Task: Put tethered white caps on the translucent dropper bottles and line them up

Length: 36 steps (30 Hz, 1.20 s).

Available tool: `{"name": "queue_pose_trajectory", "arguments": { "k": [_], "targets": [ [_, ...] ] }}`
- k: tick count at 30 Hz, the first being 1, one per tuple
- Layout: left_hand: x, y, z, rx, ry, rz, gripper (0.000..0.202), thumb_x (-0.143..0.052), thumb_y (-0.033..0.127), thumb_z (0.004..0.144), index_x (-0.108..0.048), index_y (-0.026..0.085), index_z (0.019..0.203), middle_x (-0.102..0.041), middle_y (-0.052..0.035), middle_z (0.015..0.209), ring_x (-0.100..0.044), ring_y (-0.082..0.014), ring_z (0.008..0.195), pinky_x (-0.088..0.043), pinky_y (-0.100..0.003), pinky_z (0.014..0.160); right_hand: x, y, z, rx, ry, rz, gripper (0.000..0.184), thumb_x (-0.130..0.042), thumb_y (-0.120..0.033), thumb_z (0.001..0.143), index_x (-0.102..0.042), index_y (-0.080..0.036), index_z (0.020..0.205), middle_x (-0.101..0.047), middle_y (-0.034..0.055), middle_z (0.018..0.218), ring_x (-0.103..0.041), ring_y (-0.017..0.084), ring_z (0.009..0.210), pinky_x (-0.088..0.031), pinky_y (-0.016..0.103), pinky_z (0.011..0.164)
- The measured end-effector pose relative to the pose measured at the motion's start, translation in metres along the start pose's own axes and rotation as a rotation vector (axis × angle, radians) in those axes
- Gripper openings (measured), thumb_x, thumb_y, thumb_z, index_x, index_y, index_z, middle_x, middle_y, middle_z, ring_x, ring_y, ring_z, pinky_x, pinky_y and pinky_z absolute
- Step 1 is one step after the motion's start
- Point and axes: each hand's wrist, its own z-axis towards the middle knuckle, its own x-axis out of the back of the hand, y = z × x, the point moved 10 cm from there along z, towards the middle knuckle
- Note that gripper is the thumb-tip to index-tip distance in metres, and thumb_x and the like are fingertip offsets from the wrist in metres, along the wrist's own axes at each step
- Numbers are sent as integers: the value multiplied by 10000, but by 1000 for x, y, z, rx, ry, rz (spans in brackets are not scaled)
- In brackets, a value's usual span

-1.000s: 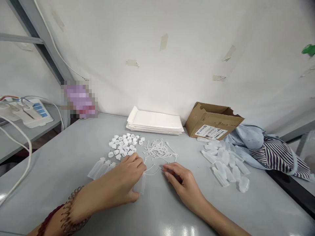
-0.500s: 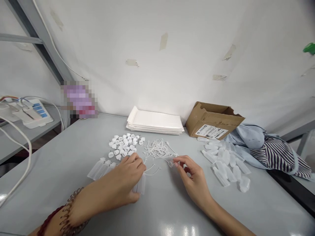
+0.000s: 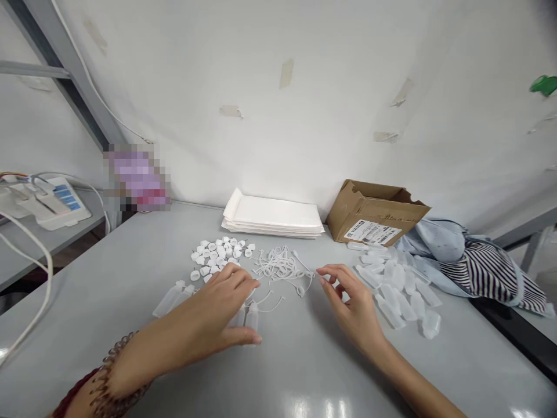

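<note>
My left hand is over a row of small clear plastic bottles, thumb and fingers apart at the row's right end. More bottles in that row show left of my wrist; the middle ones are hidden under the hand. Thin white tails from looped straps lie by the bottle necks. To the right, my right hand hovers with thumb and forefinger apart, nothing visible between them. Closest to its fingertips is a white looped strap, at the edge of a tangled pile of such straps.
White caps with thin dark tips are heaped beyond my left hand. Loose clear bottles lie at right, before a cardboard box and striped cloth. White padded envelopes are stacked against the wall. A white cable hangs at left.
My right hand has let go of the looped strap and drawn back slightly right. My left thumb and fingers have spread, uncovering more of the bottles at the row's right end.
</note>
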Motion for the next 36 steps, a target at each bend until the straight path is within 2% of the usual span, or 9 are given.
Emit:
{"name": "queue_pose_trajectory", "arguments": {
  "k": [3,7,8,11,14,22,28,36],
  "targets": [
    [6,-5,3,2,72,11,377,-601,443,883,-537,226,1184,-549,-47,1127,-418,-252,1099,-400,-378,920,12,4,6,49,24,-127,209,-466,-292,911,-646,-214,984,-630,96,1012,-593,195,760,-484,300,569],
    [19,-12,6,22,204,68,255,-448,350,956,-570,196,1118,-583,-65,1091,-437,-257,1083,-406,-400,907,34,17,16,143,69,-324,209,-460,-291,895,-633,-217,986,-650,103,1012,-605,259,957,-501,394,784],
    [23,-16,7,37,237,90,249,-415,316,959,-581,181,1087,-596,-73,1066,-446,-261,1072,-412,-407,896,39,23,19,138,61,-360,211,-454,-293,892,-631,-213,975,-658,103,1002,-615,261,940,-500,396,776],
    [34,-28,9,92,324,170,276,-351,247,947,-608,154,991,-624,-95,996,-483,-271,1011,-432,-430,849,52,44,26,65,48,-419,213,-439,-312,887,-621,-205,917,-681,98,967,-648,229,756,-487,347,614],
    [41,-39,11,128,382,249,294,-343,235,938,-623,148,958,-636,-107,976,-499,-279,970,-443,-440,811,61,52,29,47,61,-425,221,-429,-332,878,-607,-203,853,-694,94,924,-656,222,701,-473,341,583],
    [33,-44,20,109,346,325,274,-430,199,899,-669,212,1033,-641,-79,932,-512,-270,950,-438,-399,785,62,49,30,55,73,-418,265,-419,-384,887,-615,-210,847,-699,88,892,-658,223,699,-472,338,584],
    [24,-44,24,109,293,386,249,-433,156,893,-681,152,912,-619,-117,924,-500,-287,919,-417,-406,781,76,43,31,41,98,-417,277,-425,-404,877,-620,-213,831,-701,82,853,-642,217,666,-465,333,567],
    [22,-46,27,122,267,420,237,-427,162,898,-654,171,828,-617,-101,893,-511,-270,881,-411,-388,751,91,44,31,47,178,-430,275,-426,-410,877,-612,-217,818,-706,79,852,-652,229,710,-478,352,608]
  ]
}}
